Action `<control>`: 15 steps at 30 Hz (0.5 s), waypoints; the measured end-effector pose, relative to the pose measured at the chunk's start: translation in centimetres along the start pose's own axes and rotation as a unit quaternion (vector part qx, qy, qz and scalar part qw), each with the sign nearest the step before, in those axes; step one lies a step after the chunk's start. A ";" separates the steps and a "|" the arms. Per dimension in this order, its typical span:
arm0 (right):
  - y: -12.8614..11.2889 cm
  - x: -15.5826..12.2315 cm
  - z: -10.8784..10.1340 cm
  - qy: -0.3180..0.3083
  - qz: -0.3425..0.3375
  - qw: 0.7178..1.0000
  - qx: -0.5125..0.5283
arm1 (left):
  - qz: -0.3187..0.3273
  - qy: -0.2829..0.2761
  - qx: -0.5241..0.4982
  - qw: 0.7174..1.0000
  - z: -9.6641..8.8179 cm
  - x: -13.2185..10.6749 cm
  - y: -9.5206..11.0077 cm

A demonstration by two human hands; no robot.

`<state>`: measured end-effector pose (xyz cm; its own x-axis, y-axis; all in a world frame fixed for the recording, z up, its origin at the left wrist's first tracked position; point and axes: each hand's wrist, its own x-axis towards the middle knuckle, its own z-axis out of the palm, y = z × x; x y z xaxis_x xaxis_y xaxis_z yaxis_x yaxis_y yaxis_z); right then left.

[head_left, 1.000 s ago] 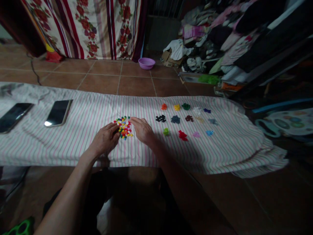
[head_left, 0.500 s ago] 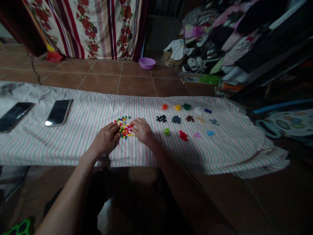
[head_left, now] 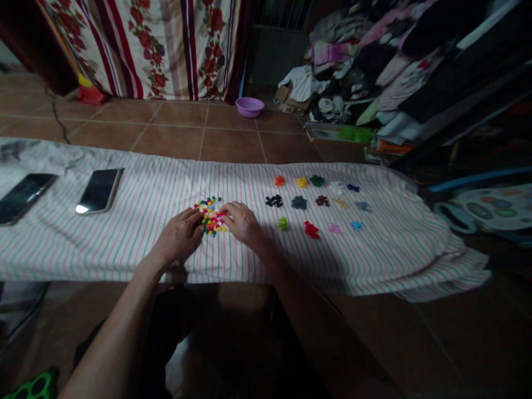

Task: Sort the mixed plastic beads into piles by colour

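Observation:
A mixed pile of tiny coloured blocks (head_left: 213,217) lies on the striped cloth between my two hands. At the pile's left edge rests my left hand (head_left: 183,231), fingers stretched forward and touching the nearest blocks. My right hand (head_left: 241,223) is on the pile's right side, with its fingers bent down and the fingertips drawn together among red and pink blocks. What those fingertips pinch, if anything, is too small to make out. Single-colour heaps lie to the right, among them black pieces (head_left: 274,200), dark grey pieces (head_left: 299,202), red pieces (head_left: 311,229) and lime green pieces (head_left: 283,223).
Two phones, one whitish-edged phone (head_left: 100,191) and one dark phone (head_left: 25,197), lie on the left of the striped cloth (head_left: 145,244). Beyond the table, a purple basin (head_left: 250,107) stands on the tiled floor. Clothes (head_left: 332,50) are piled at the back right.
My right hand's fingers have shifted very slightly at the pile's edge. My left hand stays in nearly the same place, and the heaps look unchanged.

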<state>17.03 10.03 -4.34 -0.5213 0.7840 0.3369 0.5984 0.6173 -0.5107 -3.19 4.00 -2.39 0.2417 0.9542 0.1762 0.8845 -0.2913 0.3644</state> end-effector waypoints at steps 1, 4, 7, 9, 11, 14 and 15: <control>0.0 0.0 0.0 0.002 0.001 1.000 0.003 | -0.001 -0.001 0.002 1.000 0.0 0.0 0.0; -0.1 0.0 -0.2 0.006 0.006 1.000 0.011 | -0.004 -0.006 0.005 1.000 -0.2 0.0 0.3; -0.2 0.0 -0.2 0.009 0.019 1.000 0.022 | -0.010 -0.012 0.006 1.000 -0.3 0.0 0.4; -0.1 -0.1 -0.2 0.011 0.028 0.999 0.031 | -0.012 -0.013 0.003 1.000 -0.4 0.0 0.4; 0.1 -0.1 -0.2 0.015 0.032 0.999 0.040 | -0.012 -0.010 0.000 1.000 -0.4 0.0 0.4; 0.5 -0.2 -0.2 0.023 0.026 0.998 0.056 | -0.012 -0.004 -0.001 1.000 -0.3 0.0 0.3; 0.6 -0.3 -0.2 0.027 0.022 0.998 0.060 | -0.012 -0.004 -0.001 1.000 -0.3 0.0 0.3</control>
<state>17.66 10.22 -4.57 -0.4602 0.8149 0.3523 0.5415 0.5721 -0.6160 -3.06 3.93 -2.05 0.2224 0.9617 0.1603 0.8899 -0.2675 0.3696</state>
